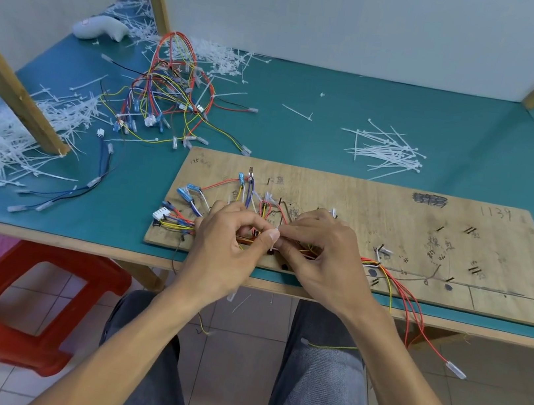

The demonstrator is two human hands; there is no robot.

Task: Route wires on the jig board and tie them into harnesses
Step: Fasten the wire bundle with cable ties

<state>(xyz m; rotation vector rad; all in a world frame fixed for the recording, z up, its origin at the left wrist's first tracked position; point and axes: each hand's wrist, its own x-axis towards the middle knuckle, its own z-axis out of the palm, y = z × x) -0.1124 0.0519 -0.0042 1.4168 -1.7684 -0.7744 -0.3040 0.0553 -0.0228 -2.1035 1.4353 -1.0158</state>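
Left grip point(228, 241) and right grip point(324, 249) both pinch a white cable tie point(275, 238) between them, over the wires point(369, 261) on the jig board point(428, 226).

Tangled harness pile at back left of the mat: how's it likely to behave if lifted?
Likely floppy: the harness pile is thin wires draped in loose loops. Probably light for its bulk, mostly air between strands. It may snag and drag neighbours, since loose ends sprawl among scattered cable ties.

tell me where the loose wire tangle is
Head view, left of centre: the wire tangle lies on the green mat just beyond the jig board's left end.
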